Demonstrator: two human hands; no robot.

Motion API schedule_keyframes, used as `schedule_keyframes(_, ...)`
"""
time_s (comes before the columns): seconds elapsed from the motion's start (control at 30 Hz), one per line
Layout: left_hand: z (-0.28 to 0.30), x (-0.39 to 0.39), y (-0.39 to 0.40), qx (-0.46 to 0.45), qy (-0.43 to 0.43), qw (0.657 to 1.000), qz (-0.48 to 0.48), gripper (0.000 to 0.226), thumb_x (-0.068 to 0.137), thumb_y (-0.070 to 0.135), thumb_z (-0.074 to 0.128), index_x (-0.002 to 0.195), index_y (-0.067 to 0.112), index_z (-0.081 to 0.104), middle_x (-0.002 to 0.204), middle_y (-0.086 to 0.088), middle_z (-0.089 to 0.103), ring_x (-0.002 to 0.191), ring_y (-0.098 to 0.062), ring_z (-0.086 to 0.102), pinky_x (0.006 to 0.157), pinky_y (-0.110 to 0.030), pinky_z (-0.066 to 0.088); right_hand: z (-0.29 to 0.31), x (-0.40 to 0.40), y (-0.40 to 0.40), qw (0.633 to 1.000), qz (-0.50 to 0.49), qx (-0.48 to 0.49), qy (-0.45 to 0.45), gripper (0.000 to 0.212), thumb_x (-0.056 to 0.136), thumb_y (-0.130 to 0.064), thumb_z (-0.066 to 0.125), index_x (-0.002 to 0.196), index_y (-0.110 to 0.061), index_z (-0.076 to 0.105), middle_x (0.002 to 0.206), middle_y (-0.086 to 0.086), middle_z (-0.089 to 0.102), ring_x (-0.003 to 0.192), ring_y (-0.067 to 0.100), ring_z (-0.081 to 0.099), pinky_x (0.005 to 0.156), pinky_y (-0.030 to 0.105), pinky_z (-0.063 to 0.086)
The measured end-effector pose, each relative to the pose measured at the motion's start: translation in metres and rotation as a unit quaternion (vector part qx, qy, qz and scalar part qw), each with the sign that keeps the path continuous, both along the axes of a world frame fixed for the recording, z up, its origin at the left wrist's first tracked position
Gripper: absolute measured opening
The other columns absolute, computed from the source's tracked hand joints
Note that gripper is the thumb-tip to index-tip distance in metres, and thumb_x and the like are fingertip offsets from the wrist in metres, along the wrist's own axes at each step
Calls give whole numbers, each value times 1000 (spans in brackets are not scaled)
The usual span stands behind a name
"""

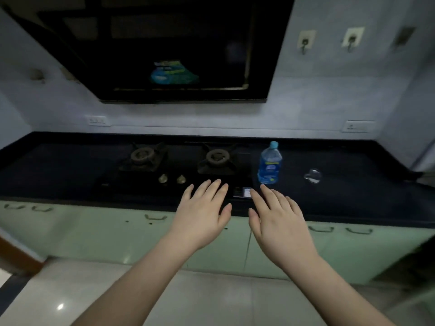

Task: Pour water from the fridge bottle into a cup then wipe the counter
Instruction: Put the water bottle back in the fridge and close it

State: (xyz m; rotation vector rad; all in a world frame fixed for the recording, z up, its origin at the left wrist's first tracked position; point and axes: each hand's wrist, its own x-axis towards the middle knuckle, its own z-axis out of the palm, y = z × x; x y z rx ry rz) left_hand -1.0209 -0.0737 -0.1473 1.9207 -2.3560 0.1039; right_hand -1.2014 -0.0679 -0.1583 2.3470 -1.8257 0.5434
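Note:
A clear plastic water bottle [270, 163] with a blue label and blue cap stands upright on the black counter [353, 196], just right of the stove. A clear glass cup [313, 175] sits on the counter further right. My left hand [202, 211] and my right hand [277, 217] are both held out flat, palms down, fingers straight, in front of the counter's front edge. Neither hand holds anything. The right fingertips are just below the bottle in the view, not touching it.
A two-burner gas stove [179, 161] with two knobs is set into the counter left of the bottle. A dark chimney hood [164, 50] hangs above. Pale green cabinet doors [94, 231] with handles run below the counter. Wall hooks and sockets are on the back wall.

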Motion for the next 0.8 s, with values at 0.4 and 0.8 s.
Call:
schedule_keyframes(0.4, -26, -77, -96, 11, -1, 995, -96, 68, 95, 54, 5, 156, 25, 17, 163, 5, 15, 151, -15, 8, 122, -44, 11, -27, -73, -55, 996, -83, 14, -11, 56, 92, -40, 33, 141, -19, 49, 137, 9, 56, 120, 26, 57, 98, 45, 47)
schedule_keyframes(0.8, -49, -84, -217, -5, -10, 987, -158, 78, 88, 56, 4, 156, 22, 21, 162, 1, 21, 150, -18, 13, 121, -46, 14, -48, -82, -155, 990, -133, 36, 28, 55, 90, -36, 33, 136, -15, 54, 132, 9, 60, 117, 27, 59, 95, 45, 50)
